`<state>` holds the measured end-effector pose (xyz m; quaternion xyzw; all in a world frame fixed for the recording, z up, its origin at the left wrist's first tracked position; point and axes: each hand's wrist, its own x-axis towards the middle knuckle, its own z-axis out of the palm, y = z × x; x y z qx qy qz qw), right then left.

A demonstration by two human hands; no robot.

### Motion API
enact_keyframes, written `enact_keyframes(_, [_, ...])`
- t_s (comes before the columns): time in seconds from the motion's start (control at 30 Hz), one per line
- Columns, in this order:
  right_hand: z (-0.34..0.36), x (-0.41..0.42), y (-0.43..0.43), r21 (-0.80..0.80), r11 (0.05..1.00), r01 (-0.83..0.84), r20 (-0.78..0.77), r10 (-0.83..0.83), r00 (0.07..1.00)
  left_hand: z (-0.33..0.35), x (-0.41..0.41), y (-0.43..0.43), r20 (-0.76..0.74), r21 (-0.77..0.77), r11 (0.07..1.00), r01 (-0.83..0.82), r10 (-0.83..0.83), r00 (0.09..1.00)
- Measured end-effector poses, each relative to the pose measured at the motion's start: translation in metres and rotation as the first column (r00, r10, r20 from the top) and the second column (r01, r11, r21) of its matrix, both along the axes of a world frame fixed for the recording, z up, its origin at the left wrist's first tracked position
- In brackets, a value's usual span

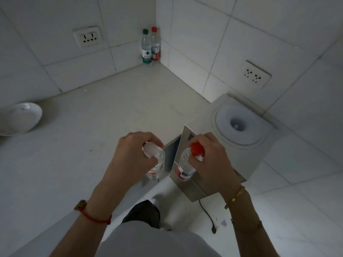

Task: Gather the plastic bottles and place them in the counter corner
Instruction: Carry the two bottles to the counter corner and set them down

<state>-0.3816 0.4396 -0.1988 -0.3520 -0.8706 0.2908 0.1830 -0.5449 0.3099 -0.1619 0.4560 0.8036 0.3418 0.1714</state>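
We hold one plastic bottle in each hand above the near edge of the pale counter (pixel 96 112): our left hand (pixel 130 156) is wrapped around the neck of a white-capped bottle (pixel 155 164), fingers closed over the cap, and our right hand (pixel 209 156) pinches a red-capped bottle (pixel 185 164) just under its cap. Both bottles hang over the gap where the counter ends beside a steel panel (pixel 185 143) and a water dispenser (pixel 239 125). Ahead of us the counter lies open and bare all the way to the far corner, where a green-capped bottle (pixel 146 47) and another red-capped one (pixel 155 44) stand upright, touching, against the tiled walls. A white bowl (pixel 20 117) sits well to the left near the wall. Wall sockets (pixel 88 36) sit on each tiled wall, and a black cord (pixel 208 216) trails on the floor below.
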Motion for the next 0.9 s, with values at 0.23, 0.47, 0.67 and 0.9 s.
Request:
enact_keyframes(0.23, [-0.002, -0.035, 0.051, 0.023, 0.999, -0.047, -0.022, 0.048, 0.999, -0.007, -0.025, 0.043, -0.003, -0.038, 0.998, -0.043, 0.042, 0.999])
enact_keyframes(0.47, [-0.005, -0.082, 0.101, 0.07, 0.996, -0.056, -0.031, 0.058, 0.998, -0.008, -0.063, 0.088, -0.017, -0.024, 0.997, -0.077, 0.076, 0.997])
enact_keyframes(0.67, [-0.002, -0.117, 0.134, 0.064, 0.996, -0.056, -0.079, 0.061, 0.995, -0.009, -0.094, 0.121, -0.019, 0.005, 0.995, -0.097, 0.097, 0.995])
enact_keyframes(0.9, [0.004, -0.148, 0.154, 0.017, 0.993, -0.113, -0.08, 0.114, 0.99, -0.006, -0.121, 0.146, -0.003, 0.008, 0.991, -0.13, 0.13, 0.991])
